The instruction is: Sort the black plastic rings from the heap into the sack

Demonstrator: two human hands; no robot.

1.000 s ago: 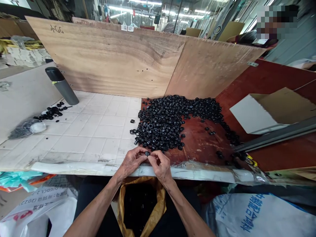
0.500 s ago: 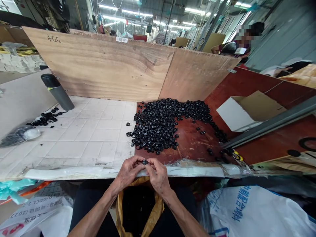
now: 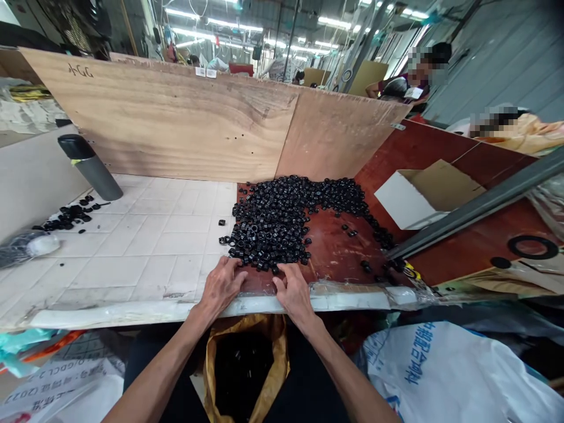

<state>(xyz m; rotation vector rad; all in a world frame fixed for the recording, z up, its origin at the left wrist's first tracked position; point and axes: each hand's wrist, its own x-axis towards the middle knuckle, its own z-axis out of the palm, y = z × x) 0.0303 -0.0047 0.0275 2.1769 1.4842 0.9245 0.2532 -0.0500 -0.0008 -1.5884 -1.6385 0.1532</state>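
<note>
A heap of small black ring-like plastic pieces (image 3: 273, 223) lies on the red-brown board in front of me. My left hand (image 3: 224, 283) reaches to the heap's near left edge, thumb and fingers apart, fingertips at the closest pieces. At the near right edge is my right hand (image 3: 294, 288), its thumb and index finger spread beside a black piece (image 3: 275, 270). I cannot tell whether that piece is touched. Below the table edge, between my legs, a yellow-brown sack (image 3: 279, 352) stands with its mouth wide; dark contents with a few glints show inside.
A dark grey bottle (image 3: 94, 170) stands on the left beside scattered black parts (image 3: 68, 217) and a clear plastic bag (image 3: 26, 247). A wooden partition (image 3: 185, 123) closes the back. On the right are a white carton (image 3: 405, 200) and a slanting metal bar (image 3: 480, 205). A person works beyond.
Both hands held a small black piece together above the table edge. Now they are apart, moved forward to the heap, and that piece no longer shows between them.
</note>
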